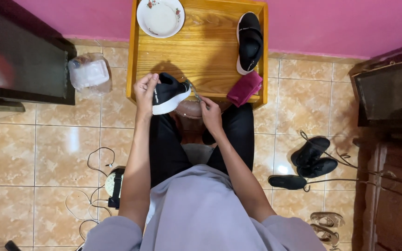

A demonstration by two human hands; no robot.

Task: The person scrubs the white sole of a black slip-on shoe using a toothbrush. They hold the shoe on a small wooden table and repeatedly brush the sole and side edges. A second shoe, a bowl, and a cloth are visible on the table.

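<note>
My left hand (145, 92) grips a black shoe with a white sole (169, 93), held tilted over the near edge of a wooden table (201, 51). Just to its right, my right hand (210, 114) holds a thin metal tool, perhaps a spoon (194, 90), whose tip points at the shoe. Below the hands a round bowl (188, 109) rests on my lap, partly hidden. The matching black shoe (249, 42) lies on the table's far right, with a folded magenta cloth (244, 88) near the front right corner.
A white floral-rimmed bowl (160, 17) sits at the table's far left. A clear plastic container (88, 73) lies on the tiled floor to the left. Black shoes (312, 158) and sandals (324, 225) lie to the right, cables and a small device (112, 183) to the left. Dark furniture flanks both sides.
</note>
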